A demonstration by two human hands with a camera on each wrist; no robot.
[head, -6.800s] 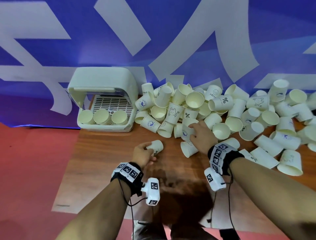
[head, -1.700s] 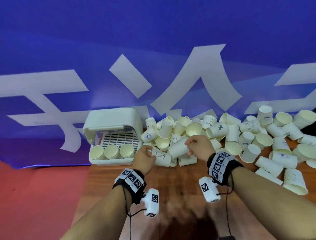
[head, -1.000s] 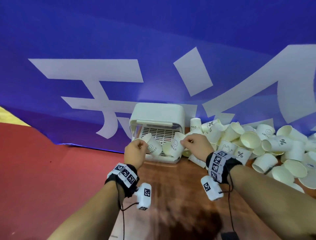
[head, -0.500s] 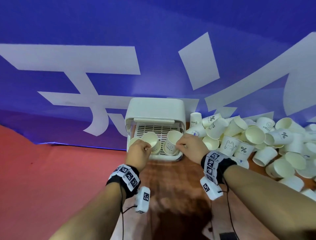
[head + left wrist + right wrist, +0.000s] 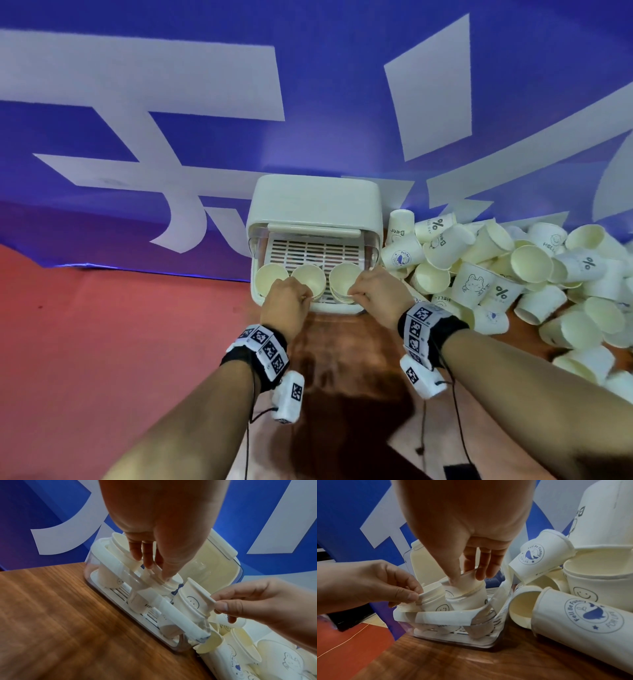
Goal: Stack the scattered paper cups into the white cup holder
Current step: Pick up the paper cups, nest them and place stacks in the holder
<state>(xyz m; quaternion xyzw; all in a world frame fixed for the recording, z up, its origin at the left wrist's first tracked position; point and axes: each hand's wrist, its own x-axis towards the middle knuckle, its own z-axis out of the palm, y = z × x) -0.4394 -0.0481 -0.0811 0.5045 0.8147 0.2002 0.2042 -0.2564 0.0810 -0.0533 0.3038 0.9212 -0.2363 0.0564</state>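
Left hand (image 5: pixel 287 301) pinches rim of middle cream paper cup (image 5: pixel 310 278) in white plastic cup holder (image 5: pixel 315 202); right hand (image 5: pixel 378 294) pinches rim of right-slot cup (image 5: pixel 344 278); loose cup pile (image 5: pixel 507 274) at 3 o'clock on bench (image 5: pixel 342 359)

Matt paper cups (image 5: pixel 472 286) lie on a glossy wood-grain table (image 5: pixel 60 615). The cup holder (image 5: pixel 315 202) is smooth white plastic with clear walls.

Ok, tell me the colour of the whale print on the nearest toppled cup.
Blue whale print; right wrist view.

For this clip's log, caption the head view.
Both hands, left and right, seat paper cups in the white cup holder.
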